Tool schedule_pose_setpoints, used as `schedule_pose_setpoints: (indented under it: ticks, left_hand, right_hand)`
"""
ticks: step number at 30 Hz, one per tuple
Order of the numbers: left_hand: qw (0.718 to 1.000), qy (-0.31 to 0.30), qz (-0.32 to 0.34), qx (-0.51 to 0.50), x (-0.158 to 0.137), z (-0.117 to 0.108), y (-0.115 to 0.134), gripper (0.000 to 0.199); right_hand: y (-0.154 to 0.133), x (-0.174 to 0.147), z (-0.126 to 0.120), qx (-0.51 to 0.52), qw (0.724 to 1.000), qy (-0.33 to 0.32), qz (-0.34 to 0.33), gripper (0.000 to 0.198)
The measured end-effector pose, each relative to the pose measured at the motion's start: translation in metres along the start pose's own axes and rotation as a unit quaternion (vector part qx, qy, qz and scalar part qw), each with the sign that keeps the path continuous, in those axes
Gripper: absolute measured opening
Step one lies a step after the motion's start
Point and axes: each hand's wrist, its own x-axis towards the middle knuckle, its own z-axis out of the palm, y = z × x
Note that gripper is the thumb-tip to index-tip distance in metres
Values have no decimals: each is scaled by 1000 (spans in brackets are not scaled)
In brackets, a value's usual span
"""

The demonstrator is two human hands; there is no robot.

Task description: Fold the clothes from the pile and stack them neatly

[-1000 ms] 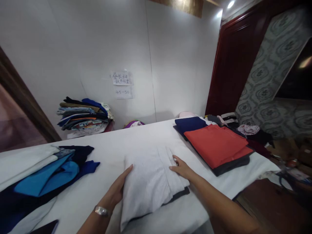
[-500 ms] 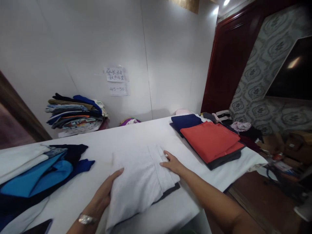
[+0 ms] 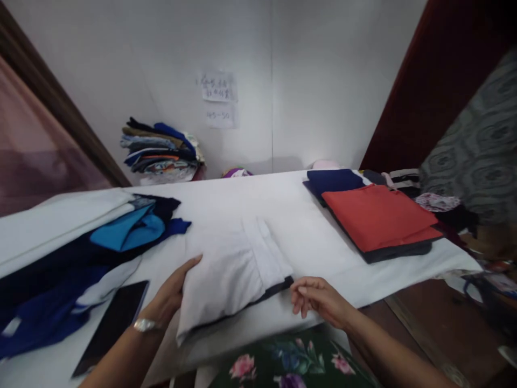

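Observation:
A folded white garment (image 3: pixel 220 275) lies at the table's front edge, with a wide band along its right side and a dark layer showing under its near edge. My left hand (image 3: pixel 174 288) grips its left edge, the thumb on top and the other fingers mostly hidden. Just off the garment's near right corner, my right hand (image 3: pixel 319 297) is in the air with loosely curled fingers apart, and nothing shows between them.
Folded red cloth (image 3: pixel 379 218) and navy cloth (image 3: pixel 335 180) are stacked at the right. Heaped clothes (image 3: pixel 125 229) and a dark tablet-like slab (image 3: pixel 113 326) lie left. Another clothes stack (image 3: pixel 161 151) stands by the wall. The white table (image 3: pixel 258 194) ends in front of me.
My right hand has left the garment's far right side and moved toward me, to its near right corner. My left hand stays at the left edge. The view has tilted down and turned left.

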Motion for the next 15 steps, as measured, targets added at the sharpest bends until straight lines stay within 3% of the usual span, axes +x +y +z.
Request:
schedule_pose_setpoints:
  ticks: [3, 6, 11, 15]
  left_hand:
    - [1000, 8, 4, -4, -3, 5, 3, 23]
    - [999, 0, 38, -10, -10, 8, 4, 21]
    - [998, 5, 49, -28, -20, 6, -1, 21]
    - [998, 6, 31, -48, -25, 0, -7, 21]
  right_hand:
    - [18, -17, 3, 81, 989, -31, 120, 40]
    - [32, -10, 10, 166, 973, -49, 154, 47]
    - [36, 11, 27, 271, 951, -58, 134, 42]
    - [34, 15, 34, 345, 937, -27, 52, 28]
